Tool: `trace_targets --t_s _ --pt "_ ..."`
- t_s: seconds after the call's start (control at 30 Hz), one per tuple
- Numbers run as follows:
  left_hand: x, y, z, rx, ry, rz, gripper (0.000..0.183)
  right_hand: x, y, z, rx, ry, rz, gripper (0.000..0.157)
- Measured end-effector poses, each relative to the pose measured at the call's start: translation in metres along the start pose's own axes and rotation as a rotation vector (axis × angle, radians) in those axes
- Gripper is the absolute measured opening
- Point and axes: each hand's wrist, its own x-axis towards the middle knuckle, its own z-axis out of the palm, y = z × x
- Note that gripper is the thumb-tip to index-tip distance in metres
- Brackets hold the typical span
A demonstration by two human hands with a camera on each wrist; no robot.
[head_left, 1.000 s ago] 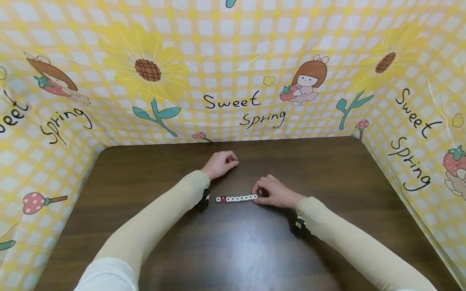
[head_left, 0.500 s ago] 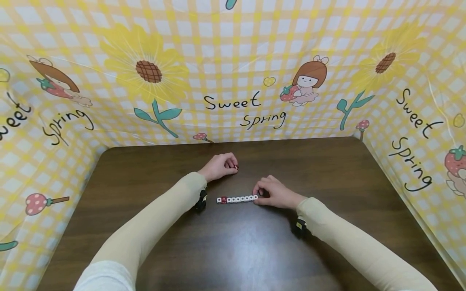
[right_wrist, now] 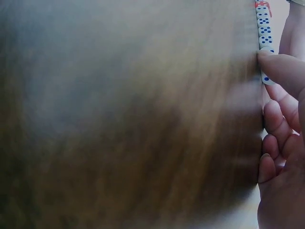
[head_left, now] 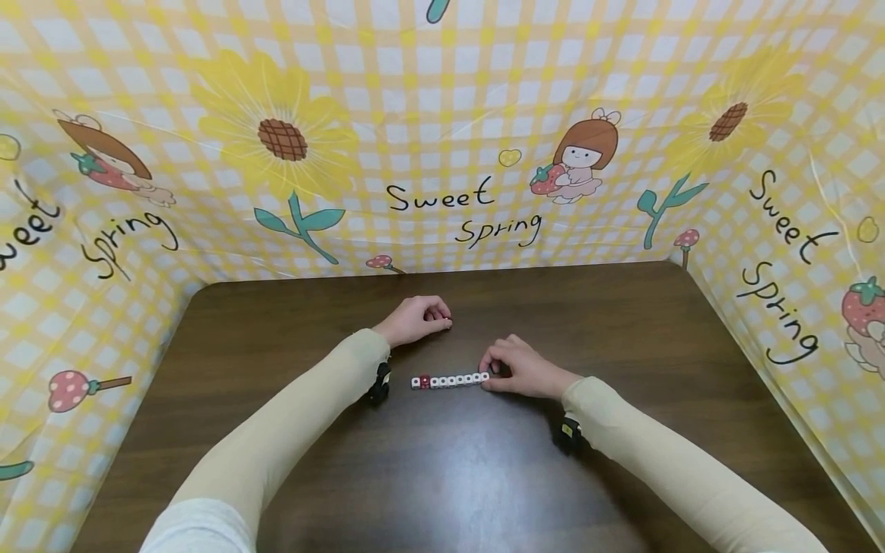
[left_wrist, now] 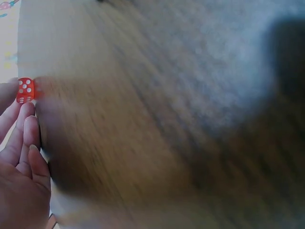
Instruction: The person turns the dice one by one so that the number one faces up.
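Note:
A row of small dice runs across the middle of the brown table, mostly white dice with blue pips. Second from its left end stands one red die. My right hand pinches the white die at the right end, thumb on the near side and fingers behind. Beyond the row, my left hand holds another red die between thumb and fingertips, low over the table. In the left wrist view this die shows a face with white pips; in the head view the fingers mostly hide it.
The dark wooden table ends at a yellow checked cloth that rises behind it and on both sides. A black wrist camera sits under the left wrist, close to the row's left end; another camera is under the right wrist.
My left hand has shifted slightly left and nearer. The red die in it showed at the fingertips half a second ago and is now mostly covered. My right hand stays at the row's end.

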Motion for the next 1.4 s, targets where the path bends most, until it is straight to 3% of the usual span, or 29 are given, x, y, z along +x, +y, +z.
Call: trace_targets --t_s 0.57,0.93,1.4 --pt "-0.001 -0.004 -0.002 -0.062 -0.045 0.022 0.018 0.001 -0.003 -0.002 -0.001 -0.008 0.019 0.017" --pt "-0.004 -0.005 -0.001 -0.03 -0.043 0.056 0.024 0.002 -0.004 -0.002 0.003 -0.007 0.024 0.017" --pt "-0.009 -0.001 0.003 0.025 0.028 -0.051 0.027 -0.001 -0.004 -0.001 0.001 0.0 0.013 0.017"
